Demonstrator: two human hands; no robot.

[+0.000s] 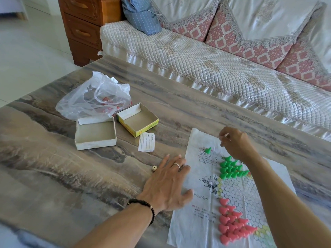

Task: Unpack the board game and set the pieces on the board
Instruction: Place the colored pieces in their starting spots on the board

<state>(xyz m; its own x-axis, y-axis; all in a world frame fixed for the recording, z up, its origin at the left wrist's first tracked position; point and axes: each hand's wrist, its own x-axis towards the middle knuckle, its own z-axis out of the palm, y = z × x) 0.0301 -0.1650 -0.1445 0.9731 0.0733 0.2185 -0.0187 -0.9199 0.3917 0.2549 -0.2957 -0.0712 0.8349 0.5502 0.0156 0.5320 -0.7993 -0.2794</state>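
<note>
A thin white game sheet (200, 219) printed with a hexagonal grid lies on the table at the lower right. Several green pieces (231, 169) stand in a triangle on its far part, and one green piece (208, 150) stands alone beyond them. Several pink pieces (232, 224) form a triangle on the near part. My left hand (166, 187) rests flat on the sheet's left edge, fingers spread. My right hand (234, 142) hovers over the sheet's far end with fingers curled; whether it holds anything is not visible. A small die (154, 168) sits left of my left hand.
Two empty box halves, a white one (95, 134) and a yellow-sided one (138, 119), sit at the table's middle left. A clear plastic bag (96, 97) with red pieces lies behind them. A folded leaflet (146, 142) lies nearby. A sofa (215, 68) runs along the far edge.
</note>
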